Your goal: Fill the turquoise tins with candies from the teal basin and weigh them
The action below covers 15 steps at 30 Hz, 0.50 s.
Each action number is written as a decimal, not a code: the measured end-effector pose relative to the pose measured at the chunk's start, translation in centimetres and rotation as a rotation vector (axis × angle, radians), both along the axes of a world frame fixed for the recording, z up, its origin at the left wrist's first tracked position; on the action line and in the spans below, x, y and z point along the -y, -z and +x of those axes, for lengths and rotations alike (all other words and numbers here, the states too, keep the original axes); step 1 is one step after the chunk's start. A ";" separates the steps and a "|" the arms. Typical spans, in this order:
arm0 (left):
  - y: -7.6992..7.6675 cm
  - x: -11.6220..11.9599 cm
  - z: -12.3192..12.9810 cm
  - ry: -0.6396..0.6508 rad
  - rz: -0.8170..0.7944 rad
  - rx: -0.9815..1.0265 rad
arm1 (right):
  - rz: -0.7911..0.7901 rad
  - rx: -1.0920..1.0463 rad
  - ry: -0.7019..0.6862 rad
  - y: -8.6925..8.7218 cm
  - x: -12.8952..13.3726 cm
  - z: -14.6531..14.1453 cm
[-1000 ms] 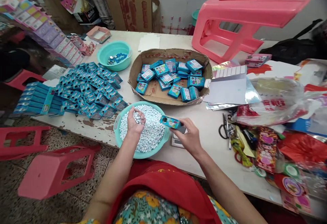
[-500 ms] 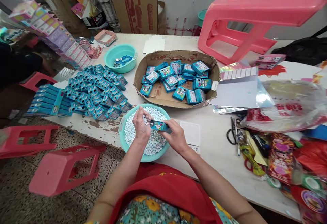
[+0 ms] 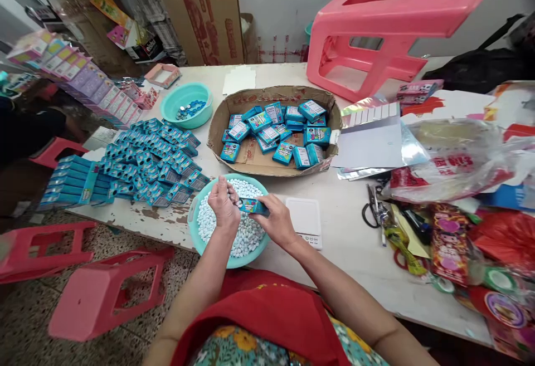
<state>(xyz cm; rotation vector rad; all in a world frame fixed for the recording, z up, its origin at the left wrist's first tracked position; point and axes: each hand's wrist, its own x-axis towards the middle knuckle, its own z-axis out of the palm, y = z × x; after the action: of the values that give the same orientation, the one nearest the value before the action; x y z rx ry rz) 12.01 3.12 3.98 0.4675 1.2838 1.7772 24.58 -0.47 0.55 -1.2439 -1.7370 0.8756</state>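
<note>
While a teal basin (image 3: pixel 193 227) of small white candies (image 3: pixel 246 238) sits at the table's near edge, a seated person works over it with both hands. The right hand (image 3: pixel 278 225) pinches a small blue box (image 3: pixel 253 206) between thumb and fingers, holding it level above the candies. The left hand (image 3: pixel 224 208) is cupped at the box's open end, fingers curled close together; whether it holds candies cannot be told, since the palm faces away. Judging by the table, the work looks partly done: a cardboard tray (image 3: pixel 251 157) just beyond the basin holds a loose heap of closed blue boxes, while to the left a much larger spread of open boxes (image 3: pixel 154 157) lies waiting beside stacked flat sleeves (image 3: pixel 71 179). A smaller teal bowl (image 3: pixel 186 104) with a few blue pieces stands behind them. A white scale (image 3: pixel 305 218) lies just right of the basin, scissors (image 3: pixel 370 213) and bright wrappers farther right, and a pink stool (image 3: pixel 376 32) rests overturned on the far side.
</note>
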 end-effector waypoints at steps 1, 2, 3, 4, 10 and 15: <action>-0.1 -0.1 0.0 0.000 -0.008 0.007 | -0.006 -0.013 0.005 0.0 0.0 0.0; -0.3 -0.2 0.0 0.004 -0.011 0.018 | -0.016 -0.030 0.009 0.1 0.0 0.0; -0.6 -0.3 -0.1 0.014 -0.013 0.037 | -0.026 -0.052 0.010 0.0 0.0 0.1; -1.0 -0.3 -0.3 0.034 -0.015 0.063 | -0.036 -0.080 0.008 0.0 0.1 0.3; -0.5 1.0 -3.8 0.144 -0.104 -0.149 | -0.155 -0.324 0.035 -0.2 0.1 3.4; 4.0 0.1 -8.0 0.562 -0.346 -0.998 | -0.213 -0.371 0.138 0.7 0.0 6.1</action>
<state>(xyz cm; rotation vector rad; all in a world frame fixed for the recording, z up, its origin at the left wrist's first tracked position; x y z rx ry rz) 3.98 3.00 0.02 1.4503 1.8174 0.7894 30.69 -0.49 -0.15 -1.2285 -1.2764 1.1496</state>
